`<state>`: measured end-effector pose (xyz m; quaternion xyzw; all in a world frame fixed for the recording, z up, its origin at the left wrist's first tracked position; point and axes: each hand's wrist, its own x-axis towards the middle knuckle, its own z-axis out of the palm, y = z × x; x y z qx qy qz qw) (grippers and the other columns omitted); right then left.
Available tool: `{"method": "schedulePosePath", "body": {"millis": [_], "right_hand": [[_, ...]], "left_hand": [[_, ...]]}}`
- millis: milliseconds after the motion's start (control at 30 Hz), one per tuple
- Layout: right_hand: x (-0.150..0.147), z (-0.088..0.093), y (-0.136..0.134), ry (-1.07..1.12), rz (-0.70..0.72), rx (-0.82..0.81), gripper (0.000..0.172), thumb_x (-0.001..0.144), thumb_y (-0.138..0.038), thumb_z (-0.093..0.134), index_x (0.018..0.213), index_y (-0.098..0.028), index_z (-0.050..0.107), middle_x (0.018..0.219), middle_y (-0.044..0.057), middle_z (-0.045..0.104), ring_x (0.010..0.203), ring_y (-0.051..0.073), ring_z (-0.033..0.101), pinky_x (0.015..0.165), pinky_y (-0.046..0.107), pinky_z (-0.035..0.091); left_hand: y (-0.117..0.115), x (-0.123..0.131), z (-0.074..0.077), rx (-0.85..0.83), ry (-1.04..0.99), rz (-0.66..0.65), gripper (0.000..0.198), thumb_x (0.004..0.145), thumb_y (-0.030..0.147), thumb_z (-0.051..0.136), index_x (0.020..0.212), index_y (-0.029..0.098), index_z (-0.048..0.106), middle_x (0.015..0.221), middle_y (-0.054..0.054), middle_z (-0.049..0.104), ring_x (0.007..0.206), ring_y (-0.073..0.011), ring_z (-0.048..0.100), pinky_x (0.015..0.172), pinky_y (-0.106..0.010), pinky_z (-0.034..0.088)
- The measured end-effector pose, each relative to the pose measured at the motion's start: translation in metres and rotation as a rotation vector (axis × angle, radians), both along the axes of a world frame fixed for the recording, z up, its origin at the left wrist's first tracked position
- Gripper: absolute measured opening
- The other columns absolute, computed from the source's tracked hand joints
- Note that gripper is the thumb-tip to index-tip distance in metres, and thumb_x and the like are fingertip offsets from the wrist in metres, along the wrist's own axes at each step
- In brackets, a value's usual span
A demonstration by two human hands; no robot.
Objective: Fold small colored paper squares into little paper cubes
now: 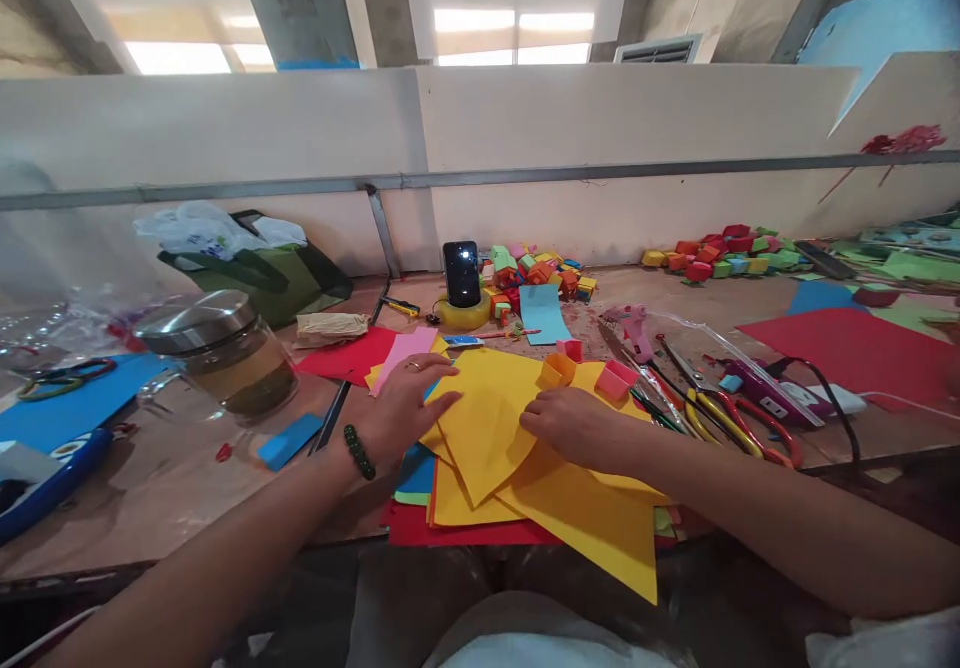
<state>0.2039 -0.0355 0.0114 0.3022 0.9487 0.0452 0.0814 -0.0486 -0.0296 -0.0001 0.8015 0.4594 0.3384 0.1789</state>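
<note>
A stack of yellow paper sheets [495,428] lies on the table in front of me, over red, blue and green sheets. My left hand [405,403], with a ring and a dark green bead bracelet, lies flat with fingers spread on the left side of the top yellow sheet. My right hand [566,423] rests on the same sheet at its right, fingers curled and pinching its edge. Small folded paper pieces, orange [559,368] and pink [616,380], sit just beyond my right hand.
A glass jar with a metal lid [225,353] stands at the left. A phone [461,273] leans on a tape roll near the wall. Scissors [720,413] and tools lie at the right. Coloured paper cubes [712,253] pile by the wall. Red paper [855,348] lies far right.
</note>
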Motion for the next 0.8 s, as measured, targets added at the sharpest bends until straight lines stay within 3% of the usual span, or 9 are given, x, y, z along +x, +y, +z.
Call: {"method": "schedulePosePath", "body": {"millis": [100,200,333,433,567,667,800], "right_hand": [[0.009,-0.014,0.002,0.061,-0.026,-0.026,0.019,0.081,-0.001,0.052,0.091,-0.012,0.064,0.089,0.013,0.070,0.082,0.022,0.067,0.066,0.029,0.046],[0.020,-0.034,0.005,0.234,-0.056,-0.006,0.024,0.082,-0.001,0.048,0.097,-0.014,0.064,0.091,0.012,0.071,0.081,0.020,0.068,0.068,0.029,0.050],[0.033,-0.052,0.005,0.489,-0.018,0.013,0.027,0.085,-0.004,0.045,0.101,-0.016,0.064,0.095,0.013,0.071,0.085,0.020,0.068,0.075,0.031,0.054],[0.036,-0.049,-0.004,0.564,0.001,-0.011,0.029,0.085,-0.007,0.046,0.106,-0.017,0.063,0.102,0.013,0.071,0.091,0.020,0.068,0.081,0.034,0.054],[0.031,-0.033,-0.017,0.488,0.003,-0.038,0.025,0.081,-0.010,0.052,0.101,-0.017,0.065,0.105,0.014,0.070,0.095,0.023,0.065,0.086,0.039,0.051],[0.028,-0.027,-0.014,0.527,-0.056,-0.140,0.014,0.085,-0.017,0.053,0.087,-0.018,0.066,0.098,0.011,0.071,0.089,0.021,0.064,0.077,0.032,0.050],[0.025,-0.024,0.003,0.550,-0.352,-0.323,0.028,0.089,-0.033,0.052,0.066,-0.017,0.058,0.067,0.002,0.062,0.060,0.013,0.054,0.052,0.024,0.038]], "left_hand": [[-0.013,0.009,0.003,0.003,0.322,-0.378,0.059,0.066,0.056,0.073,0.116,0.025,0.067,0.125,-0.013,0.062,0.117,-0.0315,0.053,0.102,-0.045,0.039],[-0.018,0.012,0.000,0.008,0.521,-0.468,0.071,0.063,0.059,0.073,0.124,0.024,0.061,0.127,-0.015,0.061,0.115,-0.0354,0.055,0.099,-0.048,0.041],[-0.014,0.007,-0.011,0.050,0.539,-0.430,0.038,0.082,0.036,0.060,0.118,0.022,0.065,0.120,-0.013,0.065,0.106,-0.0277,0.061,0.092,-0.039,0.047],[-0.016,0.006,-0.015,0.099,0.533,-0.428,0.031,0.088,0.019,0.045,0.109,0.022,0.068,0.109,-0.010,0.070,0.096,-0.0213,0.064,0.084,-0.032,0.049],[-0.024,0.013,-0.010,0.057,0.549,-0.387,0.028,0.091,0.029,0.043,0.098,0.022,0.070,0.097,-0.009,0.072,0.084,-0.0205,0.063,0.073,-0.030,0.046],[-0.022,0.019,-0.004,-0.085,0.499,-0.286,0.029,0.090,0.035,0.045,0.084,0.021,0.069,0.082,-0.006,0.071,0.071,-0.0189,0.061,0.061,-0.028,0.039],[-0.006,0.021,-0.006,-0.288,0.366,-0.105,0.030,0.083,0.036,0.052,0.060,0.020,0.062,0.056,-0.001,0.060,0.052,-0.0144,0.047,0.051,-0.027,0.026]]}}
